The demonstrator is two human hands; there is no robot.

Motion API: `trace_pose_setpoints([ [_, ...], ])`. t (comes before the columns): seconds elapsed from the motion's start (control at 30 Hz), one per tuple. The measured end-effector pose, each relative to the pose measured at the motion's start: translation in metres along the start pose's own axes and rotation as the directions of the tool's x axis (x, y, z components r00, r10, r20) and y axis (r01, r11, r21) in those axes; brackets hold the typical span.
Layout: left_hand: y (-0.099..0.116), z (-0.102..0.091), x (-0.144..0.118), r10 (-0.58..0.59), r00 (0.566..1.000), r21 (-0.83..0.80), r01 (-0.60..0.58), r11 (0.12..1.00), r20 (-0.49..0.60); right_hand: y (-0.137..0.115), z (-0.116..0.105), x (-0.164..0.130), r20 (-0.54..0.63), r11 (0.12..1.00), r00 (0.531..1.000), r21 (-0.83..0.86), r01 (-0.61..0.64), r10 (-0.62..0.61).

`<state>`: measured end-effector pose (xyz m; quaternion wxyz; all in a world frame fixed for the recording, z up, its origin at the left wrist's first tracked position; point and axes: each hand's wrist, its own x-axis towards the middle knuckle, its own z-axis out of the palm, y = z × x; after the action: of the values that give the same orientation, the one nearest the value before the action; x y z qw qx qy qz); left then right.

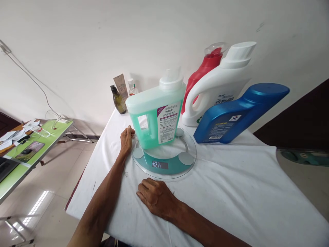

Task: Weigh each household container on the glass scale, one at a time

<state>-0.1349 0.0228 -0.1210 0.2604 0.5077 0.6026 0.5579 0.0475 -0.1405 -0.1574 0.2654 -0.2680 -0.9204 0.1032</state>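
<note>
Right hand (155, 198): nearest the camera, palm down on the white cloth-covered desk (231, 192), just in front of the scale's front rim; fingers together and flat, holding nothing.
Left hand (126, 137): further out, at the left edge of the round glass bathroom scale (164, 161); fingers curled into a loose fist with nothing visibly held, knuckles close to the jug's lower left corner. I cannot tell whether they touch the jug or the scale rim.
Jug: translucent plastic jug of green liquid with a white cap and a printed label (156, 115), standing upright on the scale platform, its long axis vertical, its cut-out handle on the side facing the left hand.
Direction from fingers: the jug lies just right of the left fist, and up and away from the right hand, with the scale's display (159, 165) between them.
Nearer hand: the left, by a clear margin.
Scale display: lit, digits shown upside down from this side.
Behind the jug: a white handled detergent bottle (218, 85), a red bottle with a clear cap (203, 72) and a blue bottle (239, 113), all leaning left in this view.
Back left corner: a dark olive glass bottle (118, 100), a beige tube (121, 85) and a small clear bottle (132, 87) by the wall.
Off to the left: a green folding table (31, 151), well apart.
</note>
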Motion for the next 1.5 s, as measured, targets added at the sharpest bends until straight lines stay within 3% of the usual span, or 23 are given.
trace_pose_setpoints([
  [1.5, 0.0047, 0.0004, -0.0041, -0.004, 1.0, 0.019, 0.004, 1.0, -0.005, 0.0, 0.0032, -0.001, -0.018, 1.0, 1.0, 0.006, 0.007, -0.007],
])
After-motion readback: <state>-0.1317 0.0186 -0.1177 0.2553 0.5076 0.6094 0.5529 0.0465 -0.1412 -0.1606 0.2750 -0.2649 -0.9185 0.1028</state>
